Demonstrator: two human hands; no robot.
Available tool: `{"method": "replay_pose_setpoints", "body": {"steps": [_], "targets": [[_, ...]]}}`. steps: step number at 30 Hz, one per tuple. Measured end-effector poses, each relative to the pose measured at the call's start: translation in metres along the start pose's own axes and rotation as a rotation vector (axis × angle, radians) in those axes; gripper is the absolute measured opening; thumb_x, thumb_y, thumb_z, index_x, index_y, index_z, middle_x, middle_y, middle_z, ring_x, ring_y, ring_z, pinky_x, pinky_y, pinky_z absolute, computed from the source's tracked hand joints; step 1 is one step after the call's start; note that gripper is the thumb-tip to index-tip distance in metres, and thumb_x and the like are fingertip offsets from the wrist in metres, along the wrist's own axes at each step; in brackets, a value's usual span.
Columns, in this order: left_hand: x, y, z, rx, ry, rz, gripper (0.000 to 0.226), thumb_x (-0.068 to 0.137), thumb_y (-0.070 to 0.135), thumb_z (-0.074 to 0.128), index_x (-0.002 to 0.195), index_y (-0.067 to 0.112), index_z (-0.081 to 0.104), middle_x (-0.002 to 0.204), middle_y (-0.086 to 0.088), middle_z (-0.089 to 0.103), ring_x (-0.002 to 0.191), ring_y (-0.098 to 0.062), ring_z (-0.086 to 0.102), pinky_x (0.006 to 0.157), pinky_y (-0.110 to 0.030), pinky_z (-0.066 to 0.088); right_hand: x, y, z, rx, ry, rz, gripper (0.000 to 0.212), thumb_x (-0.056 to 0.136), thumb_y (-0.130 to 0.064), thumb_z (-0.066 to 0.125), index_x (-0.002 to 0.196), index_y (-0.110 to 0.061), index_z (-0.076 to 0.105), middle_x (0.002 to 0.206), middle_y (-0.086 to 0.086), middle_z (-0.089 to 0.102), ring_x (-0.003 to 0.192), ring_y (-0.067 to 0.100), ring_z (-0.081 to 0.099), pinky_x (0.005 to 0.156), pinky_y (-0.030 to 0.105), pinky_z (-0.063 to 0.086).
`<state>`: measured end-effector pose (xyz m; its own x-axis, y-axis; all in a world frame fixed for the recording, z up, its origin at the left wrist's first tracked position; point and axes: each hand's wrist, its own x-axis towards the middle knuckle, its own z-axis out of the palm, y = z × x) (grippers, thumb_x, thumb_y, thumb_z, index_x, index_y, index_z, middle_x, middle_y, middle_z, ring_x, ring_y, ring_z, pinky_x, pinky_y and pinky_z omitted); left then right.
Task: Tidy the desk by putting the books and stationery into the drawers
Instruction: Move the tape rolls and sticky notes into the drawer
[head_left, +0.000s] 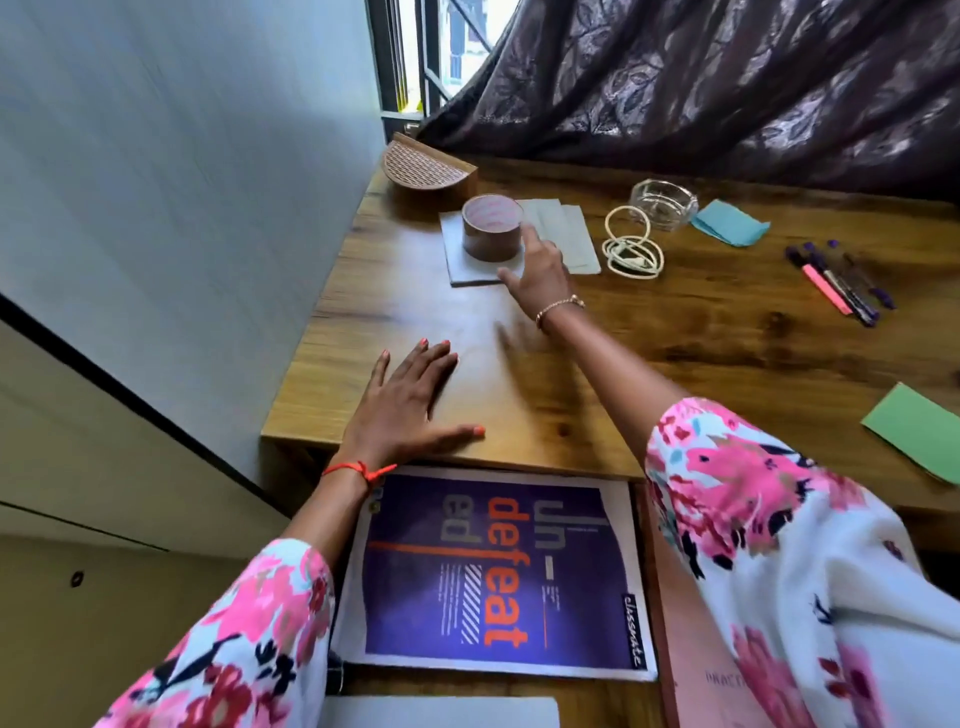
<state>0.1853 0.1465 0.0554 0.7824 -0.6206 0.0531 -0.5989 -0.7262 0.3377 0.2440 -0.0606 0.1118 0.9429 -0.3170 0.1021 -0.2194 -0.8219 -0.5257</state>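
The left hand (410, 400) lies flat, likely bracing on the wooden worktop (727, 353); the right hand (540, 275), fingers spread, reaches for the brown round tape roll (492, 227), upper centre.

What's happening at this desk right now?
A person is midway through tidying. The right hand reaches, fingers spread, for the brown tape roll sitting on grey papers; nothing is gripped yet. The left hand lies flat on the desk edge. A purple notebook already lies in the open drawer; pens lie on the desk.
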Motion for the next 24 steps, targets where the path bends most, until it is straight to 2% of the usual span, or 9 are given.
{"method": "replay_pose_setpoints", "body": {"steps": [2,4,7,9,14,20,24], "targets": [[0.000,-0.001,0.001,0.007,0.007,0.003,0.113,0.050,0.090,0.026,0.144,0.028,0.023,0.154,0.013,0.015,0.141,-0.002,0.003,0.115,-0.040,-0.003,0.018,-0.006,0.003,-0.010,-0.015,0.051,0.067,0.089,-0.022,0.055,0.145,-0.018,0.017,0.127,0.023,0.045,0.113,0.035,0.050,0.092,0.037,0.044],[0.000,-0.002,0.001,0.018,0.009,0.008,0.118,0.047,0.096,0.019,0.144,0.029,0.023,0.154,0.014,0.014,0.140,0.000,0.002,0.115,-0.040,-0.003,0.033,-0.008,0.007,-0.004,-0.029,0.113,0.065,0.090,-0.023,0.055,0.144,-0.020,0.019,0.131,0.022,0.042,0.116,0.035,0.050,0.094,0.039,0.044],[0.000,-0.003,0.001,0.018,0.013,0.012,0.115,0.051,0.095,0.014,0.144,0.029,0.021,0.154,0.014,0.013,0.139,0.001,0.001,0.115,-0.042,-0.003,0.045,-0.007,0.011,0.012,-0.044,0.139,0.050,0.090,-0.020,0.054,0.136,-0.013,0.036,0.133,0.020,0.042,0.118,0.034,0.050,0.097,0.039,0.043],[0.001,-0.003,0.002,0.018,0.013,0.013,0.113,0.053,0.095,0.015,0.144,0.029,0.022,0.154,0.013,0.013,0.139,0.001,0.001,0.116,-0.043,-0.002,0.049,-0.006,0.011,-0.023,0.003,0.115,0.038,0.091,-0.015,0.053,0.128,-0.007,0.045,0.130,0.020,0.047,0.115,0.033,0.051,0.094,0.036,0.044],[0.000,-0.003,0.001,0.010,0.013,0.023,0.112,0.054,0.094,0.019,0.144,0.029,0.022,0.154,0.014,0.014,0.137,0.003,0.000,0.115,-0.043,-0.002,0.045,-0.009,0.006,0.021,0.117,0.057,0.028,0.089,-0.011,0.057,0.115,-0.002,0.056,0.122,0.021,0.055,0.110,0.032,0.055,0.090,0.037,0.047],[-0.002,0.002,-0.003,-0.027,0.014,0.001,0.109,0.053,0.088,0.030,0.144,0.028,0.026,0.153,0.013,0.018,0.141,-0.003,0.006,0.115,-0.043,-0.002,0.006,-0.001,-0.019,0.059,0.195,-0.014,0.024,0.084,-0.015,0.062,0.105,-0.003,0.061,0.111,0.020,0.061,0.103,0.032,0.057,0.087,0.035,0.046],[-0.012,0.011,-0.005,0.012,-0.052,-0.083,0.104,0.060,0.087,0.029,0.146,0.030,0.019,0.154,0.015,0.010,0.141,-0.003,0.001,0.114,-0.045,-0.003,-0.063,0.005,-0.051,0.085,0.262,-0.100,0.021,0.077,-0.012,0.068,0.094,0.000,0.067,0.097,0.021,0.066,0.095,0.032,0.060,0.082,0.033,0.045]]}}
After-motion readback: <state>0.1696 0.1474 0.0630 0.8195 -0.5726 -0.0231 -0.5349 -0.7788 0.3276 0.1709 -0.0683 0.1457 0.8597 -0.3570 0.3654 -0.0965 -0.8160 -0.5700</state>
